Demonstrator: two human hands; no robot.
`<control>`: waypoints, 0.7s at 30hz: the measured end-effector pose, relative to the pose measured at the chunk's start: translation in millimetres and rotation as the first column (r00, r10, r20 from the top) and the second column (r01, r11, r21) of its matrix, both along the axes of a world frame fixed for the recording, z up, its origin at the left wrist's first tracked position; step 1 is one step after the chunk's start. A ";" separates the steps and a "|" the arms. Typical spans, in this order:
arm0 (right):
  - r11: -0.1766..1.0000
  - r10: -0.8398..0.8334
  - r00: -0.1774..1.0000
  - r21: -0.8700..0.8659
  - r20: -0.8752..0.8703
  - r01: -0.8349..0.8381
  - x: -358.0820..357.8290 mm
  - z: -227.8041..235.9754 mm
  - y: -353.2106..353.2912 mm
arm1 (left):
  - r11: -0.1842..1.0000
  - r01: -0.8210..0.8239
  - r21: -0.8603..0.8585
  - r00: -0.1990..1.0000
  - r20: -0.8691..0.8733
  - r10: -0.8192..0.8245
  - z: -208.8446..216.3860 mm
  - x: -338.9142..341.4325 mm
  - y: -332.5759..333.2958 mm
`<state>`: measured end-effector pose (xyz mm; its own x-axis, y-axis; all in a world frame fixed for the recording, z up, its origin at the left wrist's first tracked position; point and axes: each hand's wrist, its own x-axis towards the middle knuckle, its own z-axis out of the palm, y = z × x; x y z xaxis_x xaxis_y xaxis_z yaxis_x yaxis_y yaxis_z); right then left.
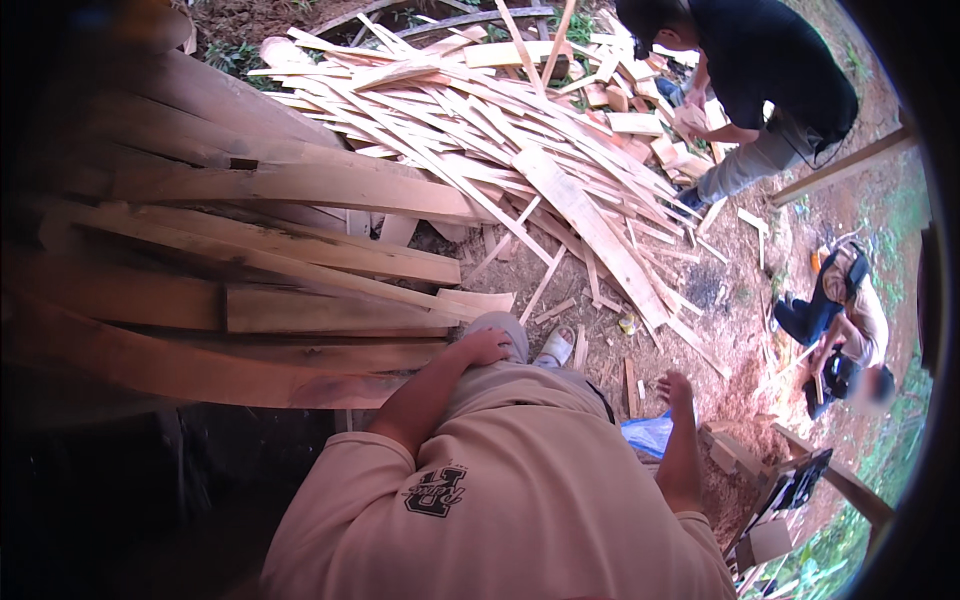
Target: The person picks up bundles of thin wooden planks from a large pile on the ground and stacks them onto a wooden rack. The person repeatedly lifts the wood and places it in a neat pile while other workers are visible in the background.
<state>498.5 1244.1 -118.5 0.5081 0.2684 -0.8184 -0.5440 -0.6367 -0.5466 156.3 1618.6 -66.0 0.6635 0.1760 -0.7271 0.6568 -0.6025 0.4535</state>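
Note:
My left hand [485, 345] lies on my bent knee, its fingers spread over the light trouser cloth and holding nothing. Just left of it are the ends of stacked planks [340, 310], which stretch away to the left. Out to the right, my right hand [676, 388] is raised in the air with loosely bent fingers and nothing visible in it. A blue plastic sheet [650, 434] lies on the ground beside my right forearm. My foot in a pale sandal [556, 346] shows ahead of my knee.
A large heap of thin wood offcuts [450, 130] spreads ahead, with a wide board [590, 225] on top. One person [775, 60] bends over its far right side. Another person [845, 300] crouches at the right. Wood blocks [735, 455] and a slanted beam [840, 480] stand at lower right.

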 end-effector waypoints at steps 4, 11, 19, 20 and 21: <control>0.990 0.125 0.978 -0.041 -0.168 -0.134 -24.4 -65.8 -35.8 | 0.995 -0.099 0.031 0.989 0.116 0.095 -12.5 29.2 22.1; 0.871 0.452 0.863 -0.099 -0.226 -0.482 -52.9 -75.8 -34.3 | 0.970 -0.218 0.107 0.972 0.112 0.206 -4.3 54.0 52.7; 0.886 0.394 0.896 -0.174 -0.204 -0.430 -5.1 -41.8 -2.2 | 0.676 -0.717 -0.174 0.646 -0.530 0.549 5.1 35.5 110.9; 0.885 0.391 0.898 -0.186 -0.203 -0.427 -0.9 -38.3 1.4 | 0.611 -0.774 -0.167 0.549 -0.659 0.515 11.1 32.5 123.8; 0.878 0.402 0.893 -0.192 -0.202 -0.438 2.9 -34.0 7.3 | 0.538 -0.831 -0.142 0.433 -0.773 0.465 15.0 22.8 134.8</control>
